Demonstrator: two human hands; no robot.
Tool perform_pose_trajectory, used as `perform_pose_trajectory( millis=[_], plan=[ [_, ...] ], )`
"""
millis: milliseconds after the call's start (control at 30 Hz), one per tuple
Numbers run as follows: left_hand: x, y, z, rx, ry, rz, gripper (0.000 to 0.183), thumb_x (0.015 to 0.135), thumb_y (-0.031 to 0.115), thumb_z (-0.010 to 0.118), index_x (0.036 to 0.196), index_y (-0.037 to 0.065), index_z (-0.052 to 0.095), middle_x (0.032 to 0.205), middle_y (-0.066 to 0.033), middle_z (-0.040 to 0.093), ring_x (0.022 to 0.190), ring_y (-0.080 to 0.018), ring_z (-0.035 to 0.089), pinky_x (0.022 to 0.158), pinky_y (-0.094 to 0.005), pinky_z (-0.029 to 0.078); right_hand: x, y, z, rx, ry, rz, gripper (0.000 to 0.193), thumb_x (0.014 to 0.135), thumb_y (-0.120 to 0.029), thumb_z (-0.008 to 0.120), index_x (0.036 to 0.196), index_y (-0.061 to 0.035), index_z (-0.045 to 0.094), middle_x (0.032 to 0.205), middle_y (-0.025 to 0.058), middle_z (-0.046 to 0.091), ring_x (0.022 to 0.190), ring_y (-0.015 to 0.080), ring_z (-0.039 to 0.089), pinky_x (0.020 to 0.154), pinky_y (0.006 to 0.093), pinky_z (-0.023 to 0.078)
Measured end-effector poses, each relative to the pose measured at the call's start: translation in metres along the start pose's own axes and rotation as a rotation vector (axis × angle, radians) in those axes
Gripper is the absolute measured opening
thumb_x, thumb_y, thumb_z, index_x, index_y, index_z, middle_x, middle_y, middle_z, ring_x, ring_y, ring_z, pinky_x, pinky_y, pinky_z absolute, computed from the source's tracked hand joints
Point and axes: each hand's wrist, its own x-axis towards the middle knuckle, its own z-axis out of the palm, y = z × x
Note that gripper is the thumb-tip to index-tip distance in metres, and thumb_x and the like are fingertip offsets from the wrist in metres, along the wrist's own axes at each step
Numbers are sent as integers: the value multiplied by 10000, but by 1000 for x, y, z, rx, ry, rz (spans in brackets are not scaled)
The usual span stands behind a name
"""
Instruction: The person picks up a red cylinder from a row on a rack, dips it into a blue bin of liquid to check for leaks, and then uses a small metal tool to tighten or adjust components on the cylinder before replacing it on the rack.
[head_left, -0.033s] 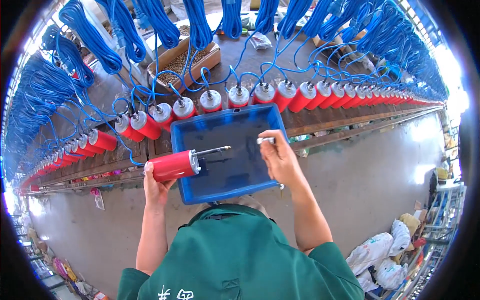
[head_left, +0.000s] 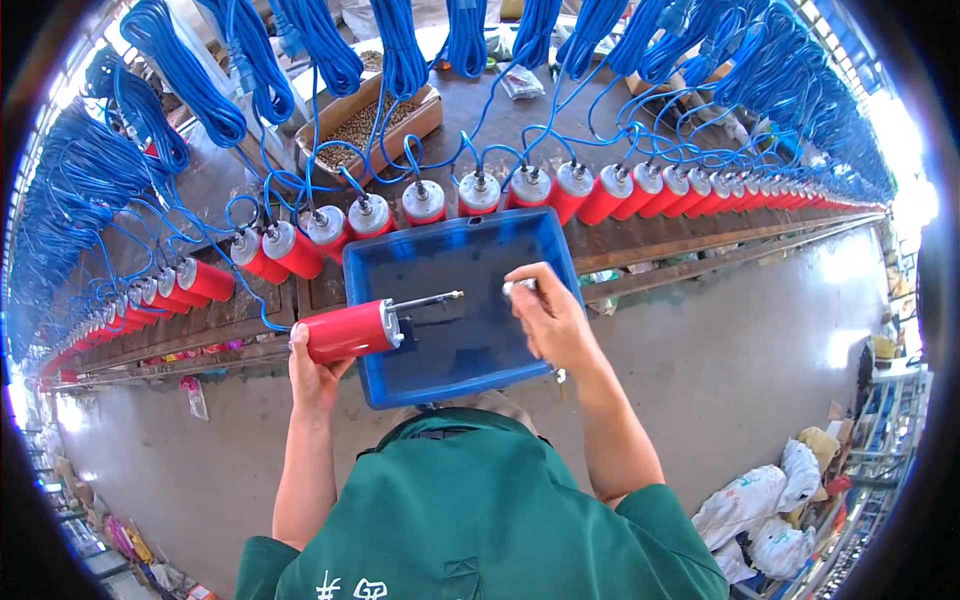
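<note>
My left hand (head_left: 318, 375) is closed around the near-left end of a red cylindrical motor (head_left: 345, 332), held level over the left side of a blue plastic tub (head_left: 470, 383). From its silver end cap a thin metal shaft (head_left: 425, 301) points right, with a brass-coloured tip. My right hand (head_left: 550, 322) hovers above the tub's right side, apart from the shaft. Between its thumb and fingers is a small silvery metal part (head_left: 520, 287), mostly covered; its exact kind does not show. Dark liquid appears to lie in the tub.
A long row of similar red motors (head_left: 424, 203) with blue cables lines the bench edge (head_left: 680, 250) beyond the tub. Coiled blue cables (head_left: 400, 60) hang above. A cardboard box (head_left: 420, 125) of small brass-coloured pieces sits behind. White sacks (head_left: 745, 505) lie on the floor at right.
My right hand has shifted slightly left with the small metal part, closer to the shaft's tip. My left hand and the motor have hardly moved.
</note>
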Motion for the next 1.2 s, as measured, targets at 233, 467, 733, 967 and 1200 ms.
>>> perform_pose_trajectory(
  millis=[233,467,733,967,1200],
  plan=[
    [1,1,3,-42,-39,-21,660,936,629,683,1363,149,533,1245,-113,700,1053,-277,745,819,-436,667,58,34,37,299,-38,131,151,1031,-111,501,1017,-28,627,772,59,607,473,69,412,389,248,311],
    [1,3,3,-30,-39,-34,637,933,619,691,1356,178,513,1224,-98,698,1041,-271,740,774,-409,669,65,36,53,432,-53,137,178,1014,-94,479,993,-14,637,775,91,612,453,54,386,373,228,283],
    [-1,5,6,-20,-13,-63,630,938,624,683,1354,181,517,1233,-91,692,1080,-260,720,814,-424,653,70,39,63,399,-5,111,217,1045,-119,440,957,-33,619,728,50,558,461,55,373,379,234,265],
    [-6,5,9,-6,6,-40,615,968,597,656,1336,112,569,1223,-109,706,1082,-267,721,832,-441,647,75,44,54,448,-75,149,151,1026,-105,464,990,-49,599,743,37,529,495,58,365,399,240,270],
    [-15,-5,24,31,70,116,559,952,550,699,1275,103,608,1101,-109,734,908,-247,760,739,-411,666,41,-30,-44,127,33,-136,278,929,-19,530,1195,-77,473,878,96,589,584,125,510,465,294,424]
  ],
)
